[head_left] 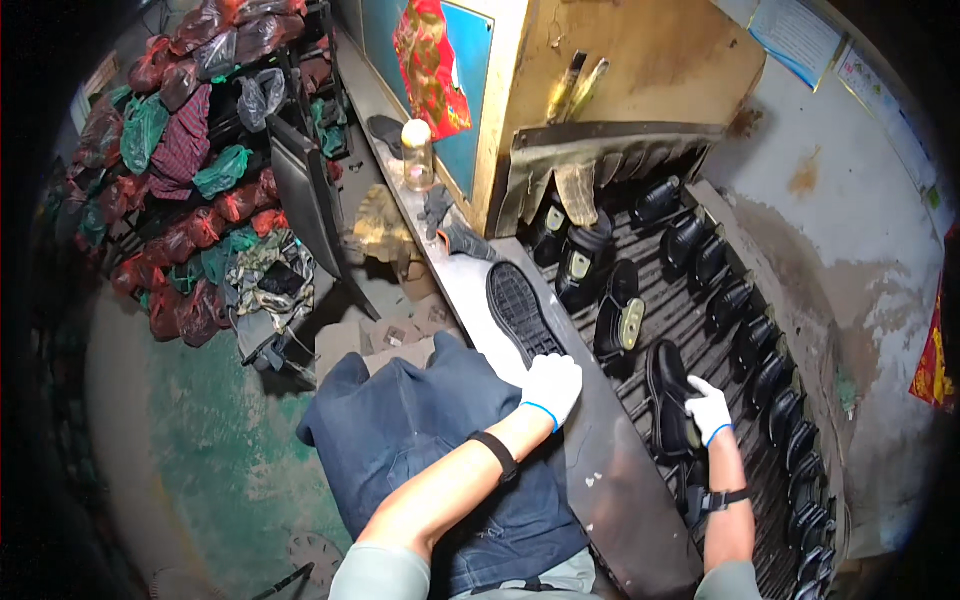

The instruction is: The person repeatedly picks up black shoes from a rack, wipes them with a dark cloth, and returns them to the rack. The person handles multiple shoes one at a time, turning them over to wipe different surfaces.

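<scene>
My left hand (552,388), in a white knit glove, is closed round the near end of a black shoe sole (522,312). The sole lies tread up along the metal ledge (625,470). On the right, my right hand (710,412), gloved the same way, grips the side of a black leather shoe (664,385) at its opening. That shoe rests on the slatted rack, toe pointing away from me. Just beyond it stands another black shoe with a pale patch (622,312). The undersides of both hands are hidden.
Several black shoes (770,380) line the rack's right edge. More shoes (583,255) stand below a flap-curtained opening in a wooden cabinet (620,60). A lidded jar (417,165) and dark gloves (460,238) sit farther along the ledge. Bagged bundles (190,240) and a chair (305,190) are left.
</scene>
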The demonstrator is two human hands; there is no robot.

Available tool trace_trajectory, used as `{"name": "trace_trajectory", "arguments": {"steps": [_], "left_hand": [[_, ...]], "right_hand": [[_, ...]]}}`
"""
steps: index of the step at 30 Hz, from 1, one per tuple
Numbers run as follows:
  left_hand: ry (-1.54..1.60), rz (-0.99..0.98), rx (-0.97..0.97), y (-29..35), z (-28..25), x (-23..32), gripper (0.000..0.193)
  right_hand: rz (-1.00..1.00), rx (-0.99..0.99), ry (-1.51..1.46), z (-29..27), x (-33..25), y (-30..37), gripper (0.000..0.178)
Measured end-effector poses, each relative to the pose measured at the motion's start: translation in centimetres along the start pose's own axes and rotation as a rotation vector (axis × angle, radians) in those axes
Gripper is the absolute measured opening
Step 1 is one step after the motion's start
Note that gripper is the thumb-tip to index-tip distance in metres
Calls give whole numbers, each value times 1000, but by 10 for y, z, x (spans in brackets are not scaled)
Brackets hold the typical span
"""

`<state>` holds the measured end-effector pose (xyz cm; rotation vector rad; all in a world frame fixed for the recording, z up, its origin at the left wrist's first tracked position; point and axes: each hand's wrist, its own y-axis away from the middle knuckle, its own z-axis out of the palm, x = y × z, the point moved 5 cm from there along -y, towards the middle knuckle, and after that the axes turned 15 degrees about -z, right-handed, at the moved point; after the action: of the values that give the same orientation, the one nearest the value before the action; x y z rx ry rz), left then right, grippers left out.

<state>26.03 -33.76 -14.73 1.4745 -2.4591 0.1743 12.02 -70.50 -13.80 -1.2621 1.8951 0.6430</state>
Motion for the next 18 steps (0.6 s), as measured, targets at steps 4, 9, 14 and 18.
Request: {"name": "trace_trajectory", "arguments": {"steps": [4,9,14,18], "left_hand": [[75,-63,122,-15,-35,-28,19],[540,134,299,46,-192,-40,18],[154,306,-251,240,-185,-43,29],[172,-180,-90,222,-182,-93,53]], "right_hand": [[-454,241,472,75,-107,-3,70],[-118,264,-176,176,-52,-67,121],[96,139,-592,220,-31,-143,104],[190,63,-799,152,54,-146,67]]}}
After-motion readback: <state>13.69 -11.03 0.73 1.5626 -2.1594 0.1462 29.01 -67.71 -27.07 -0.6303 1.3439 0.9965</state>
